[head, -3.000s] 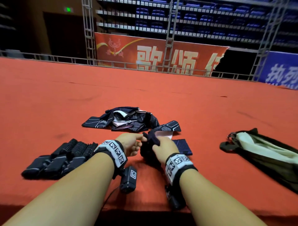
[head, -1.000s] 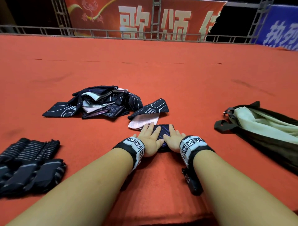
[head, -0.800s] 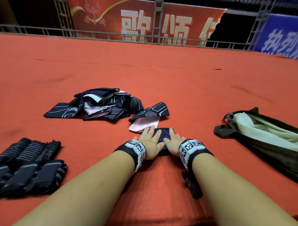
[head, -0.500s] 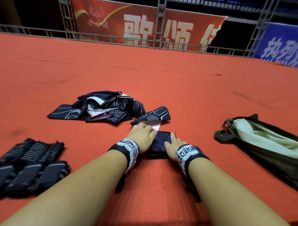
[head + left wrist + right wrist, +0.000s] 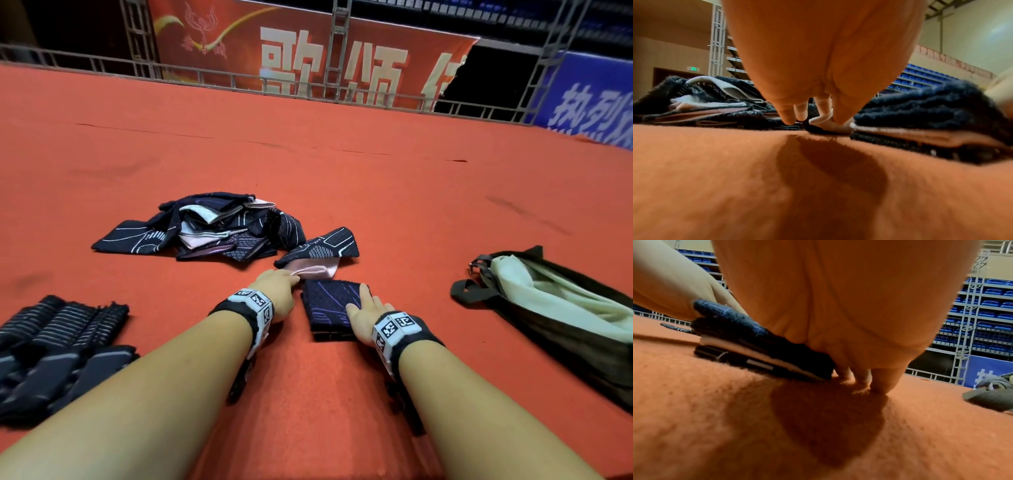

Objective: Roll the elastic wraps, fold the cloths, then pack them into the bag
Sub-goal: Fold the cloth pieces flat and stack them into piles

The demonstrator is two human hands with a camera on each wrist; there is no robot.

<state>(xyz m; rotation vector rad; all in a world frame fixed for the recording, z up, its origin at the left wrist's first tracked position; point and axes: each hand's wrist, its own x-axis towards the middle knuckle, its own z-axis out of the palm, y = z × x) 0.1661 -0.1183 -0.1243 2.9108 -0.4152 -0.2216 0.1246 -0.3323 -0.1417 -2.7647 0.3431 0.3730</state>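
A folded stack of dark cloths [image 5: 327,308] lies on the red carpet straight ahead. My right hand [image 5: 366,308] holds its right edge, with the thumb on top and the fingers [image 5: 859,376] curled down its side onto the carpet. Just beyond lies a loose dark cloth with a pale pink underside [image 5: 317,260]. My left hand [image 5: 296,277] reaches to it, and thumb and fingers [image 5: 789,116] pinch its pale near edge [image 5: 821,119]. Several rolled elastic wraps [image 5: 58,346] sit at the near left. The open olive bag [image 5: 582,353] lies to the right.
A pile of unfolded dark and pale cloths [image 5: 219,229] lies behind the left hand. The bag's strap [image 5: 990,395] trails toward the stack. A metal railing [image 5: 239,78] and banners close off the carpet's far edge.
Both hands pressed flat on the folded stack a second ago. The left hand has since moved forward off it to the loose cloth's edge. The right hand slid to the stack's right side.
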